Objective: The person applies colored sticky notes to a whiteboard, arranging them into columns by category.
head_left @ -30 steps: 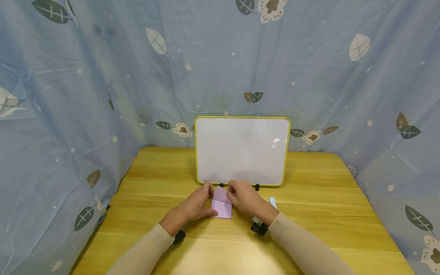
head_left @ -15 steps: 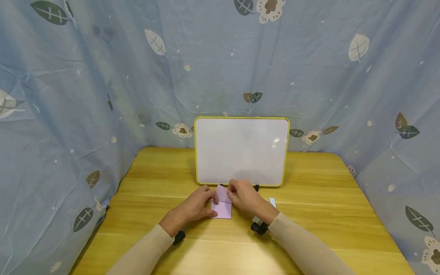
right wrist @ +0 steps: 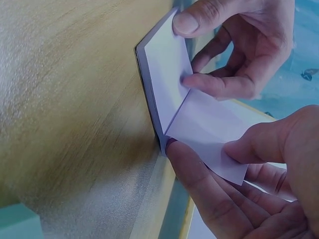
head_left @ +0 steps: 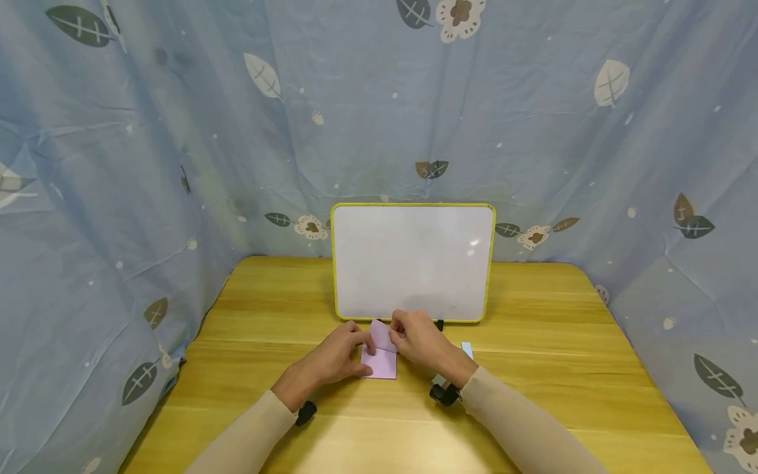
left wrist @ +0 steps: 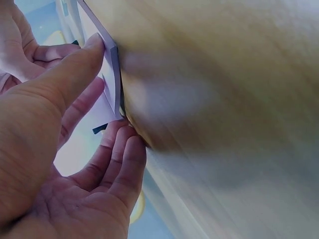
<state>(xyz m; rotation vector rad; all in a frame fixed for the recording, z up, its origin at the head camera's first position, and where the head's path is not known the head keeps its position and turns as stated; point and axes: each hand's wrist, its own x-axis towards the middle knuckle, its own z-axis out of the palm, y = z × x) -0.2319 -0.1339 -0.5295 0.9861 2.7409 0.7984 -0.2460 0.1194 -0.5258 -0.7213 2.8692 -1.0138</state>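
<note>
A pad of light purple sticky notes (head_left: 381,368) lies on the wooden table in front of the whiteboard. Its top sheet (right wrist: 214,124) is lifted at the far side and bent up along a crease. My right hand (head_left: 423,342) pinches that raised sheet between thumb and fingers at its right side. On the left, my left hand (head_left: 331,355) holds the pad: the thumb (left wrist: 89,55) presses near its front left corner, and the index fingertip touches the sheet by the crease. The left hand's other fingers are curled beside the pad's left edge.
A yellow-framed whiteboard (head_left: 414,263) stands just behind the pad on small black feet (head_left: 439,325). A light blue strip (head_left: 467,349) lies right of my right wrist, partly hidden. A teal block (right wrist: 20,222) shows in the right wrist view. A patterned curtain (head_left: 367,118) surrounds the table.
My left index finger has come down from beside the raised sheet onto the crease. My right hand keeps its pinch almost in place. The head view has shifted slightly.
</note>
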